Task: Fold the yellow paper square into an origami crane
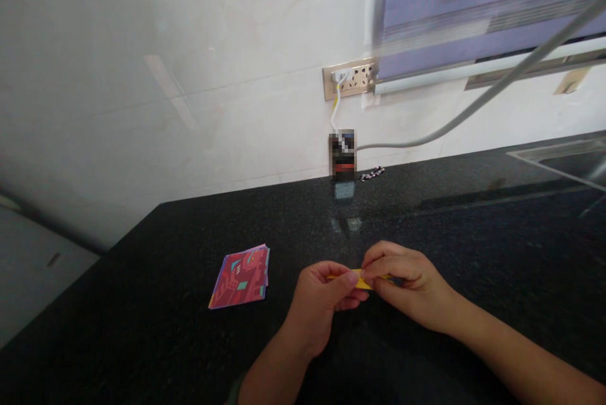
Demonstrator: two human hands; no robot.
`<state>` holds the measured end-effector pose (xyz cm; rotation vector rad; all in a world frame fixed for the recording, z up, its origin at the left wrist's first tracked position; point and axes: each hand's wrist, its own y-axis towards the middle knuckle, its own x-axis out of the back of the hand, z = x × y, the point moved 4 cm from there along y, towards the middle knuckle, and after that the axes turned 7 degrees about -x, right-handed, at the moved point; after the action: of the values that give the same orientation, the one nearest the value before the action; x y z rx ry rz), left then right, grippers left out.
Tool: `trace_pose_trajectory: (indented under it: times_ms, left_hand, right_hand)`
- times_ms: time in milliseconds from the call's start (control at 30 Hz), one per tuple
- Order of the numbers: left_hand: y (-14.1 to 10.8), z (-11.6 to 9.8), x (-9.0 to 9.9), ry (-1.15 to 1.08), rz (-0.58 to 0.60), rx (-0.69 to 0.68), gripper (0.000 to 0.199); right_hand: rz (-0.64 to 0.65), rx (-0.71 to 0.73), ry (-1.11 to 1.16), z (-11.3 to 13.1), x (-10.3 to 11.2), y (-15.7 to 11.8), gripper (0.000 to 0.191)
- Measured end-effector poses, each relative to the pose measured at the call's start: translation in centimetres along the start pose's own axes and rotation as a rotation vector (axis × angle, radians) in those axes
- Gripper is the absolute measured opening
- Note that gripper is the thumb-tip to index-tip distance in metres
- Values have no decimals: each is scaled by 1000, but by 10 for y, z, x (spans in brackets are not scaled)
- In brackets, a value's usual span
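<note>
Between my hands is a small strip of yellow folded paper (364, 282), held just above the dark countertop (180, 354). My left hand (322, 301) pinches its left end, thumb on top and fingers curled beneath. My right hand (409, 279) grips the other end between thumb and fingertips. Fingers cover much of the paper, so its full shape is hidden. To the left of my left hand lies a small stack of patterned paper sheets (240, 277), the top one red and pink with teal shapes.
Against the tiled wall (227, 134) stands a blurred-out device (343, 154) with a white charging cable running up to the wall socket (350, 80). A beaded strap (372, 173) lies beside it. A grey hose (454, 122) crosses at upper right, near a sink edge (558, 168).
</note>
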<state>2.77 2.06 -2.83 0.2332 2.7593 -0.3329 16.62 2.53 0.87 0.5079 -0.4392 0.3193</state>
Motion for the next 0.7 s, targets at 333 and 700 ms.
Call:
trace_pose_trajectory:
  times_ms: [333,700]
  left_hand:
    - [-1,-5,1,136,-34,-133,20]
    - [-2,-8,-1,248,-18,-246,16]
  right_hand:
    - [13,-157,93,-10,-4,1,12]
    - [-18,-106,26,-5,-3,1,13]
